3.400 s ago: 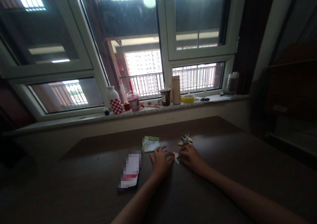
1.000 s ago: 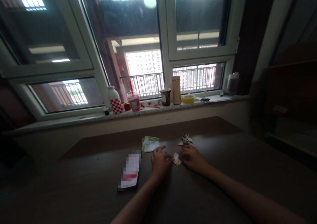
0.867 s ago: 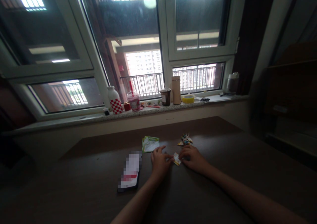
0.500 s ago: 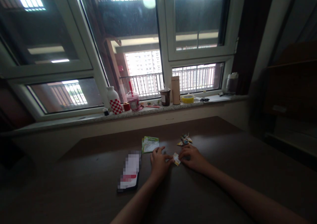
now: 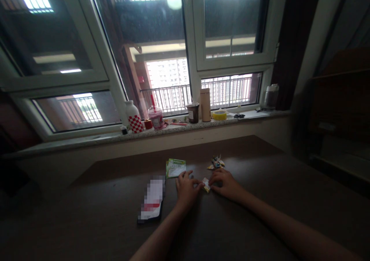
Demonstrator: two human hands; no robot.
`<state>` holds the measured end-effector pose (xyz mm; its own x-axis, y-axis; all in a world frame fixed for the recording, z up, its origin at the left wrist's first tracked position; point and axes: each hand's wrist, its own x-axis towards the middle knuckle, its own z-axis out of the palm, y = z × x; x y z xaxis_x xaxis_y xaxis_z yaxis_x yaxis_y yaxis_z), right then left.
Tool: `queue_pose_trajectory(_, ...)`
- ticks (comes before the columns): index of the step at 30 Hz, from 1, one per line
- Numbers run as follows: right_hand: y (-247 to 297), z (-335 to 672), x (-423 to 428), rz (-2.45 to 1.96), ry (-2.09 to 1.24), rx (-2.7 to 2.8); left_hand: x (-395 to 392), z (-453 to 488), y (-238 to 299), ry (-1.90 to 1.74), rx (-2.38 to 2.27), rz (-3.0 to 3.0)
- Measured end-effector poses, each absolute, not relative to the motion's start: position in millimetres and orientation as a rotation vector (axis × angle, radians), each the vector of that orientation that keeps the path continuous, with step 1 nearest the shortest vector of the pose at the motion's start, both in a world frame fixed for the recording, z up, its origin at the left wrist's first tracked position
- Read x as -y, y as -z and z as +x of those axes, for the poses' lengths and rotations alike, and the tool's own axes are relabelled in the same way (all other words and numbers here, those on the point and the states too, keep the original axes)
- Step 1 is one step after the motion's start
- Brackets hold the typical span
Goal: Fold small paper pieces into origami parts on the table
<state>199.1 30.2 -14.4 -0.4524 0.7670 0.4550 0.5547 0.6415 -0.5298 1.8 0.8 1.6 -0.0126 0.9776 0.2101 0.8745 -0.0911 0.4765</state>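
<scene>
Between my two hands, low over the brown table, is a small piece of white and yellow paper (image 5: 206, 185). My left hand (image 5: 186, 189) has its thumb and finger closed at the paper's left edge, the other fingers bent above. At the right edge, the fingertips of my right hand (image 5: 227, 184) pinch the same paper. A small heap of folded, pointed paper pieces (image 5: 216, 162) lies just beyond my right hand. Beyond my left fingers rest green and white paper sheets (image 5: 177, 168), stacked slightly askew.
A phone (image 5: 153, 199) with a blurred-out screen lies left of my left hand on the table (image 5: 248, 230). Along the windowsill (image 5: 115, 138) stand a checkered bottle (image 5: 134, 118), a pink drink cup (image 5: 156, 117), a dark drink cup (image 5: 192, 113), a tan flask (image 5: 205, 105) and yellow tape (image 5: 219, 116).
The paper between my fingers has shifted slightly and shows less of its yellow pattern at the top. Both hands stay almost in the same place.
</scene>
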Motion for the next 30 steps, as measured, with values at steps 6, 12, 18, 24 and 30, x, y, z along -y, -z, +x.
queue_pose_trajectory(6, 16.5, 198.1, -31.2, -1.02, -0.393, 2.176, -0.1, 3.0, -2.3, -0.733, -1.962, 2.028)
queue_pose_trajectory(12, 20.2, 195.8, -30.2, -1.032, -0.317, 2.163, -0.4, 3.4, -2.1, -0.761, -1.946, 2.033)
queue_pose_trajectory(18, 18.3, 192.0, -26.0, -1.083, -0.299, 2.115, -0.3, 2.2, -2.5, -0.764, -1.924, 2.027)
queue_pose_trajectory(24, 21.0, 190.6, -27.0, -1.119, -0.302, 2.073, 1.1, 2.4, -3.2, -0.761, -1.899, 2.055)
queue_pose_trajectory(30, 19.4, 191.5, -25.5, -1.062, -0.278, 2.091, 3.0, 3.9, -4.9, -0.776, -1.879, 2.083)
